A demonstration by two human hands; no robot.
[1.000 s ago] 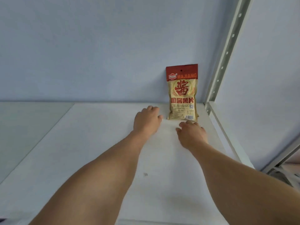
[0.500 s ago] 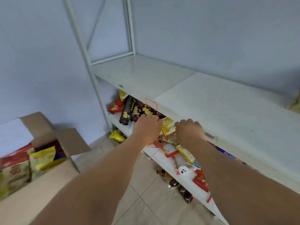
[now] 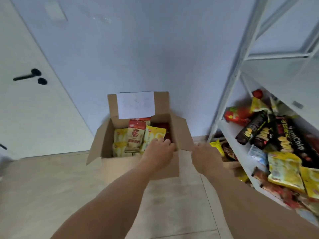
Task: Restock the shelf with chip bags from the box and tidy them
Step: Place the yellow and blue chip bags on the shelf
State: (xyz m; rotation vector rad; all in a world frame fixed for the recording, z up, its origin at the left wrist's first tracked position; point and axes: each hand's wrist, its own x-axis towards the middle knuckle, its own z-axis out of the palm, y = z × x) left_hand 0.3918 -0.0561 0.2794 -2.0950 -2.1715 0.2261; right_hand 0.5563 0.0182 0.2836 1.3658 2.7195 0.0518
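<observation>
The person's left hand reaches down into the open brown cardboard box on the pale wood floor. Its fingers bend a little over the top edge of a yellow chip bag, and it is hard to tell if they touch it yet. The left hand has no bag in its hold. The right hand hangs in the air just past the box's right flap, between the box and the white metal shelf. Its fingers are loosely curled and it holds nothing.

The step now looks like picking the next bag out of the box. It would go well if the left hand pinched one bag by its top edge and pulled it straight up, so the other bags stay standing. The right hand could hold the flap back or take the bag from below. Chip bags are puffy and slippery, so a soft, firm hold is best.

Now the count: two hands and one box. About five bags show in the box: three or so yellow, one tan bag with a red top, and something red behind. The shelf's lower level holds a messy pile of many snack packs, too jumbled to count.
</observation>
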